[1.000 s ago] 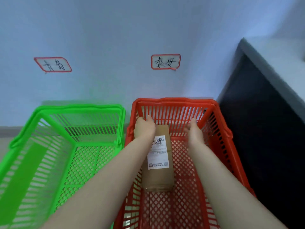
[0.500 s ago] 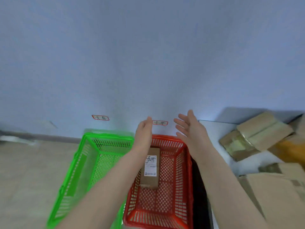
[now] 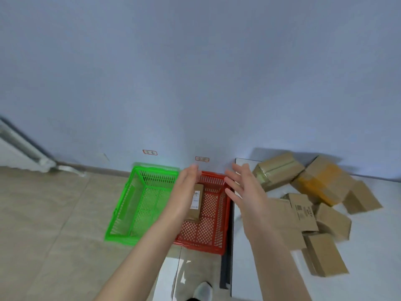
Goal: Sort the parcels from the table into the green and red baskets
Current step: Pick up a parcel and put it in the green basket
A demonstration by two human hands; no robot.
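The left hand [image 3: 188,181] and right hand [image 3: 244,189], empty with fingers straight, above the red basket [image 3: 202,248] holding one parcel [image 3: 196,206]; remaining parcels [image 3: 323,181] heaped on the table [image 3: 368,257] at its 3 o'clock may topple if grabbed carelessly, or be missorted into the green basket [image 3: 121,233] at 9 o'clock.

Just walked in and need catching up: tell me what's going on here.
A person is sorting parcels bare-handed. One labelled brown parcel lies in the red basket; the green basket beside it shows none. The left hand and right hand are open, holding nothing, raised near the red basket. More cardboard parcels wait on the table at right.
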